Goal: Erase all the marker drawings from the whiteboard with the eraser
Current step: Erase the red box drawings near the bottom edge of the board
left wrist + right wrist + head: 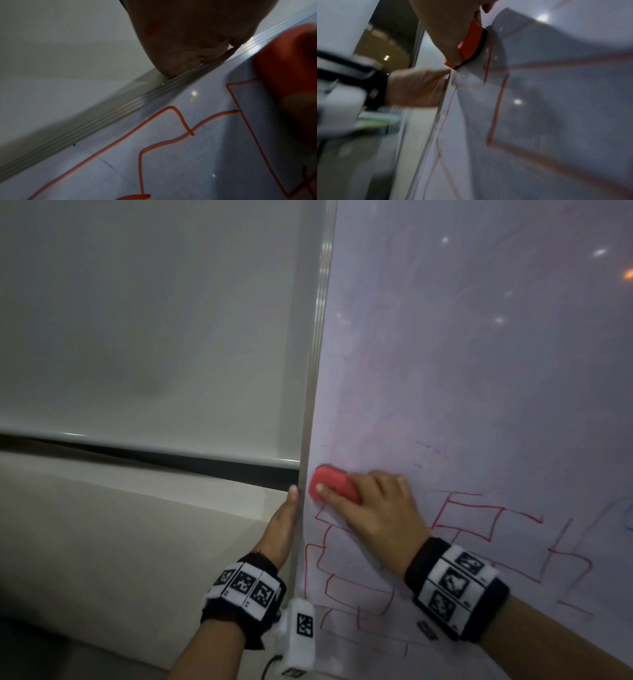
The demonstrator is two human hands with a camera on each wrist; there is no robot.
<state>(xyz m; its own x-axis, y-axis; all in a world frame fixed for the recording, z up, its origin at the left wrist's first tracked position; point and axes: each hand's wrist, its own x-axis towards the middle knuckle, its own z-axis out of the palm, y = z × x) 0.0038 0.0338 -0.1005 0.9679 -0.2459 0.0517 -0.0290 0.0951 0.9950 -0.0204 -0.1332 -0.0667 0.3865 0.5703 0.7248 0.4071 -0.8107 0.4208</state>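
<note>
The whiteboard (479, 371) fills the right side of the head view, with red brick-like line drawings (356, 587) across its lower part and faint red smears above. My right hand (370, 508) grips a red eraser (329, 482) and presses it flat on the board near the left frame, just above the red lines (171, 128). The eraser (471, 44) shows a black felt layer against the board. My left hand (284, 522) rests with straight fingers along the board's metal frame (317, 371). Blue marks (627, 518) sit at the far right.
A pale wall (137, 320) and a light ledge (120, 525) lie left of the board frame, with a dark gap between them. Dark pen strokes (561, 539) cross the red lines on the board's lower right.
</note>
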